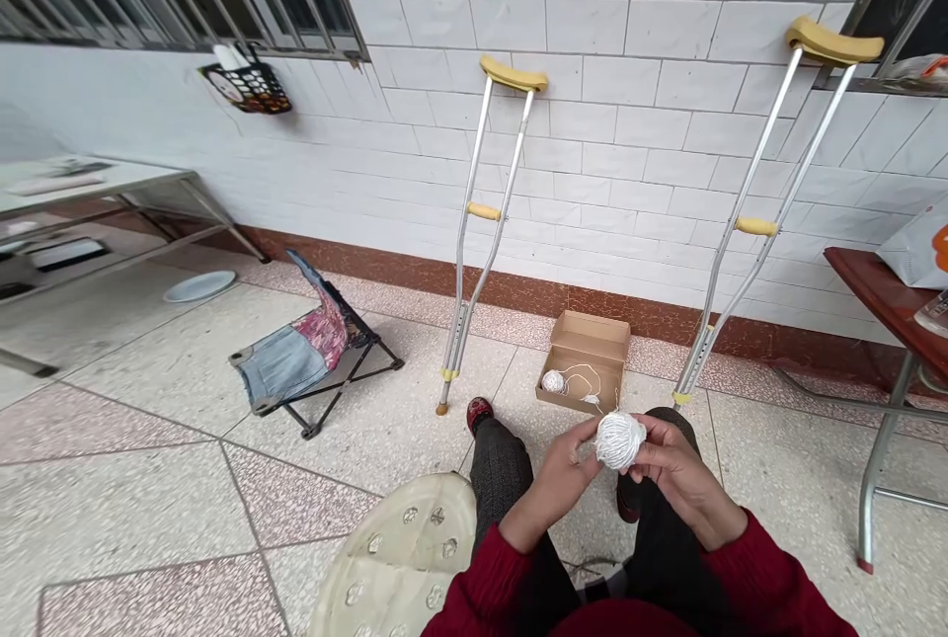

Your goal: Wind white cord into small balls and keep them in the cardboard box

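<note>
I sit with my knees in front of me, holding a ball of white string [620, 439] between both hands. My right hand [671, 464] curls round the ball's right side. My left hand [567, 467] touches its left side with bent fingers. A thin strand runs from the ball up toward an open cardboard box [589, 336] on the floor, where a smaller white ball [553, 381] and loose string lie.
Two aluminium crutches [481, 222] [762, 222] lean on the tiled wall. A low folding chair [311, 351] stands at left, a pale plastic stool [404, 558] beside my left leg. A metal table [96, 183] is far left, a brown table [881, 296] at right.
</note>
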The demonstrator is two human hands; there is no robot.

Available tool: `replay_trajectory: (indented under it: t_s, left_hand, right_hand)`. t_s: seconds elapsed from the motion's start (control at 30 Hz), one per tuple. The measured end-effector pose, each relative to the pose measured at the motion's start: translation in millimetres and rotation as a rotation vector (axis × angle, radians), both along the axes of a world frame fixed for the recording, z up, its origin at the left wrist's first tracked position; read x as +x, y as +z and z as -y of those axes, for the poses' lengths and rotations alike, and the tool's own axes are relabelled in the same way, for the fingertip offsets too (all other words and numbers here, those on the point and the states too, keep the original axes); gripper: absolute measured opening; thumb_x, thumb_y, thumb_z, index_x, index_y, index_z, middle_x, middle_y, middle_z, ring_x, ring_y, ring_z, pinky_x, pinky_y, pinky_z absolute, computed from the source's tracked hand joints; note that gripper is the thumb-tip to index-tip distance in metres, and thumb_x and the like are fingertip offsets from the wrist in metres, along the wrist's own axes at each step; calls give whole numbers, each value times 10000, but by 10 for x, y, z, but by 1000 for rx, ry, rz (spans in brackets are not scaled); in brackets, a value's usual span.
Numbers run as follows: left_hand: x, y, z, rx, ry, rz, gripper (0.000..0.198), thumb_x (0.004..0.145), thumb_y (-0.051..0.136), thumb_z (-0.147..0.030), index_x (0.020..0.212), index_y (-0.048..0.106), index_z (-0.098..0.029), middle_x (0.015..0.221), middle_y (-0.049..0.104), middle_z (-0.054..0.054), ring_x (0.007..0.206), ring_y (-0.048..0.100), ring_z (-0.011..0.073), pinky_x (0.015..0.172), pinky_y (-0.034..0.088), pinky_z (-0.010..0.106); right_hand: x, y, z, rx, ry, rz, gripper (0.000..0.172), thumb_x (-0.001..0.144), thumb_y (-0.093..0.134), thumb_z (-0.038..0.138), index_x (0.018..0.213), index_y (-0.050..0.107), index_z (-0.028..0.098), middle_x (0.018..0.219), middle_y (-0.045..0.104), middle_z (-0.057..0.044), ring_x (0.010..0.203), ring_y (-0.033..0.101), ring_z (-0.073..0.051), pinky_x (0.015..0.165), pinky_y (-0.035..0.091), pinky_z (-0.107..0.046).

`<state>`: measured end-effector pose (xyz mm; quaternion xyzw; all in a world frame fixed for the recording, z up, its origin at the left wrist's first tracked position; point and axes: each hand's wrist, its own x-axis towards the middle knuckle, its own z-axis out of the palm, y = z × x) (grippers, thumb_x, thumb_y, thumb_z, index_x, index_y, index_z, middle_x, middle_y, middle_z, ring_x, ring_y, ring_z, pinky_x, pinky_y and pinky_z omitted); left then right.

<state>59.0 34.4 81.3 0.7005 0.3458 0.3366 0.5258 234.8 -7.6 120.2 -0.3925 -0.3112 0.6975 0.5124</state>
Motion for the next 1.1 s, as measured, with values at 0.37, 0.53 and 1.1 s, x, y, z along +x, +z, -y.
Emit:
replay_trajectory:
  t_s: [0.37, 0.53, 1.1]
  left_hand:
    - [-86, -138, 346, -302, -80, 106, 420, 897, 484, -478, 681, 617, -143, 577, 650, 25, 663, 618, 163, 724, 457, 258]
    - [-153, -118, 435, -248, -85, 5, 442, 921, 435, -476, 699, 624, -144, 564, 642, 17, 626, 600, 146, 700, 444, 236]
    - [-406, -449, 558, -17, -16, -309, 498, 943, 383, -406, 576, 604, -151, 666, 648, 26, 697, 586, 141, 710, 402, 209]
  right_hand:
    - [339, -99, -128, -45, -275, -75, 278, 565, 835, 232, 807, 716, 164, 708, 692, -27, 569, 604, -126, 505, 449, -215]
    - [257, -169, -139, -101, -291, -160, 268, 559, 833, 227, 786, 707, 161, 720, 707, -39, 591, 626, -156, 544, 495, -258]
    - [437, -156, -217, -26, -386, -63, 317, 566, 831, 203, 842, 678, 170, 744, 700, -19, 603, 632, -140, 502, 471, -223]
